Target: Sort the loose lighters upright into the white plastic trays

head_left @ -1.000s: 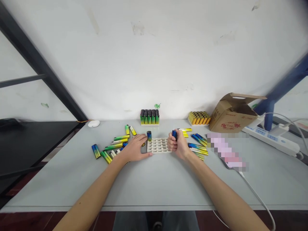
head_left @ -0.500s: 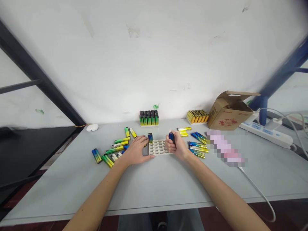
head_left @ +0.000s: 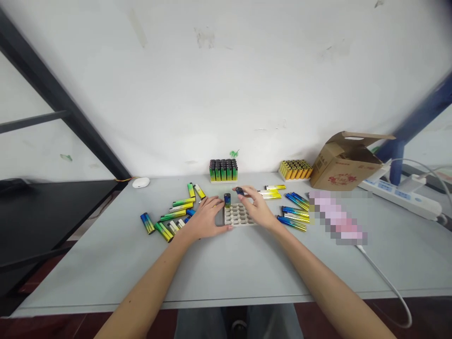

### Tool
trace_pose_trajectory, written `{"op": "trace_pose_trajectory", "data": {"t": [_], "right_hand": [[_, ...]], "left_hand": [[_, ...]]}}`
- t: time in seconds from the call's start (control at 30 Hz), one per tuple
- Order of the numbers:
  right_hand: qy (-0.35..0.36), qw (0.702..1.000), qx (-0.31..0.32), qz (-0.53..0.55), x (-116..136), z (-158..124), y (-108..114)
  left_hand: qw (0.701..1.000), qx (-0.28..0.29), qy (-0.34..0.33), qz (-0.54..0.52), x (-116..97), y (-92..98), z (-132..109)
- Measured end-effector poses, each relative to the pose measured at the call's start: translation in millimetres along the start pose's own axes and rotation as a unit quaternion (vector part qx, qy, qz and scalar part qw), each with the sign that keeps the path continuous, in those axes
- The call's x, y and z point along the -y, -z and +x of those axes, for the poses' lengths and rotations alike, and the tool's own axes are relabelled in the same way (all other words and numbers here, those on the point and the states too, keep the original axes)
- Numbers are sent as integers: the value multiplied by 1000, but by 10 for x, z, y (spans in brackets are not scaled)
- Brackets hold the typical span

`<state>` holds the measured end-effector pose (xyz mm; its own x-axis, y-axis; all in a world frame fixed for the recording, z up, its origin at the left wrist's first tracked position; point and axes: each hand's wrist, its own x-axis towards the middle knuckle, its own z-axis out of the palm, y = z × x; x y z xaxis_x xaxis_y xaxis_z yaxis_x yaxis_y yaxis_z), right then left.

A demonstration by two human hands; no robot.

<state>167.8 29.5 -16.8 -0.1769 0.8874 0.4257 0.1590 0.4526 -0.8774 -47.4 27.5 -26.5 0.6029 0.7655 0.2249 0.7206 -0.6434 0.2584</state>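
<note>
White and pitted with rows of holes, the tray [head_left: 236, 216] lies on the grey table [head_left: 240, 270] between the two hands. One blue-and-yellow lighter [head_left: 227, 200] stands upright at its far left corner. The right hand [head_left: 259, 209] reaches across the tray's right part, thumb and fingers clamped on a dark blue lighter [head_left: 239, 191] near the far edge, just right of the standing one; whether its lower end is in a hole cannot be told. The left hand [head_left: 205, 221] rests at the tray's left side, thumb spread apart from the fingers, its tip at the near left corner.

Loose green, white and blue lighters [head_left: 173, 215] with yellow ends lie scattered left of that hand, and more loose lighters [head_left: 291, 223] lie right of the other. Toward the wall stand a filled block of green-and-yellow lighters [head_left: 223, 171], a tray of yellow cylinders [head_left: 295, 170] and an open cardboard box [head_left: 344, 167].
</note>
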Motion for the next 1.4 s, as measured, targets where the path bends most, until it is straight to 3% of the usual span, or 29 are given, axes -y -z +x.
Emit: {"op": "trace_pose_trajectory", "data": {"t": [0.2,0.57,0.9,1.1,1.23,1.33,1.4], "right_hand": [[-10,998,45,-32,-8,-42,-59],[-29,998,15,-49,-59,-45,-43],[-15,980,35,-197,-150,-62,-68],[-23,958,82,-274,-98,-79,-64],[-7,949,78,-306,-25,-93,123],[-23,940,81,-332,2,-120,450],[-58,938,122,-320,24,-152,735]], "left_hand": [[1000,5,-4,1,-1,10,-6],[1000,4,-3,3,0,-6,-13],[1000,7,5,-10,-2,-14,-9],[1000,-9,8,9,-3,-22,5],[999,-30,21,30,55,-12,2],[998,-37,29,33,105,8,-9],[998,-42,27,33,123,19,-14]]}}
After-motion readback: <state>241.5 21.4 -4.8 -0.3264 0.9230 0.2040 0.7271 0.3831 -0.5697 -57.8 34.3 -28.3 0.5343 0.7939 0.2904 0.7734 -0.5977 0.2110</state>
